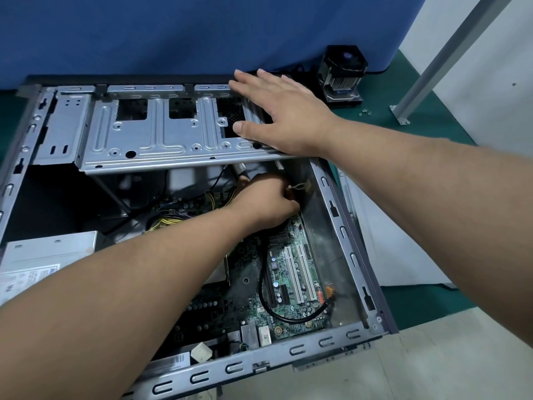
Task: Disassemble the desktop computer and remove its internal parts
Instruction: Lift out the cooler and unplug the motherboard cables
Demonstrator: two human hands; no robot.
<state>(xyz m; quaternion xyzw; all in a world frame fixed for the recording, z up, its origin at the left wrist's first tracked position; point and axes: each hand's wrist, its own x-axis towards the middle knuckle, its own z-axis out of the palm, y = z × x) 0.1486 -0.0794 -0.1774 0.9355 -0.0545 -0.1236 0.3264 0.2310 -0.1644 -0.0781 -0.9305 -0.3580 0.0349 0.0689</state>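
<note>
— Two bare forearms come in from the near edge, yes? What lies under them?

— The open computer case (pixel 343 232), on its side on the green counter (pixel 438 116). Nearest is its lower metal rim with a row of slots. Inside, the green motherboard (pixel 291 272) is fixed on the case floor, with two white expansion slots (pixel 300 272) and a black cable (pixel 288 313) that curves over it. At the near left, the grey power supply (pixel 49 249) sits inside the case, with a label on it.

— And the hands?

— The left hand (pixel 266 199) is deep in the middle of the case, under the drive cage (pixel 161 131). Its fingers are curled around something near a white cable tie (pixel 298 187), but I cannot tell what it holds. Yellow and black wires (pixel 215 197) are just beside it.

— The other one?

— The right hand (pixel 277 111) is farther, flat, with straight fingers, and it presses on the right end of the drive cage, gripping nothing.

— Something behind the case?

— A CPU cooler (pixel 341 75) with black fan stands on the counter near the blue partition (pixel 202 33). Some small screws (pixel 364 112) lie near it, and a grey metal post (pixel 444 53) rises at the right.
</note>
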